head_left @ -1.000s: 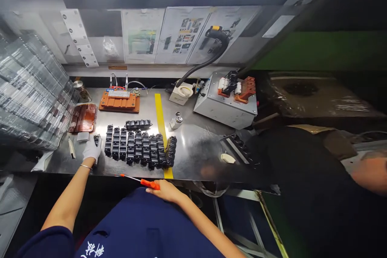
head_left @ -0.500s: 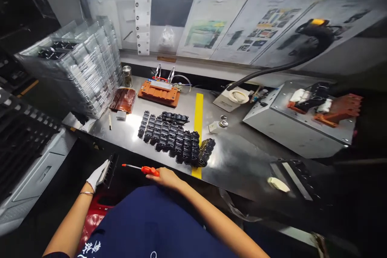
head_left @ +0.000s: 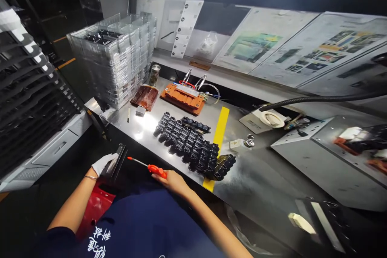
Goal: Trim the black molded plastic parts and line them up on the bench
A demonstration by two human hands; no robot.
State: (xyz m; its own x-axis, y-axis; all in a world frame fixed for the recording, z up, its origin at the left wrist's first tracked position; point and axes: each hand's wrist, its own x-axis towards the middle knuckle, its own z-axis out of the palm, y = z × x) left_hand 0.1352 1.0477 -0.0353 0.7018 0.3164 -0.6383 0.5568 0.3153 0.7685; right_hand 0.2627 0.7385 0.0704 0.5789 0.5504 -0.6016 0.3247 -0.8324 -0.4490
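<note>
My left hand (head_left: 103, 164), in a white glove, is closed on a long black plastic part (head_left: 116, 163) beyond the table's front edge. My bare right hand (head_left: 173, 180) grips a red-handled tool (head_left: 157, 171) with a thin metal shaft. The tool's red tip points left, just short of the black part, with a small gap between them. On the metal table in front of my hands, several black ridged parts (head_left: 187, 143) lie side by side in a block. One more black part (head_left: 225, 167) lies at an angle at the block's right end, by the yellow tape (head_left: 222, 123).
Stacked clear plastic trays (head_left: 121, 64) stand at the back left. An orange fixture (head_left: 183, 97) sits behind the black parts. To the right are a white box (head_left: 256, 121), a grey machine box (head_left: 314, 157) and a flexible black arm (head_left: 320, 98). A louvred rack (head_left: 33, 109) stands left.
The view has swung left, so the table's things sit further right. The black part in my left hand has turned and shows a smoother side. Both hands keep their holds.
</note>
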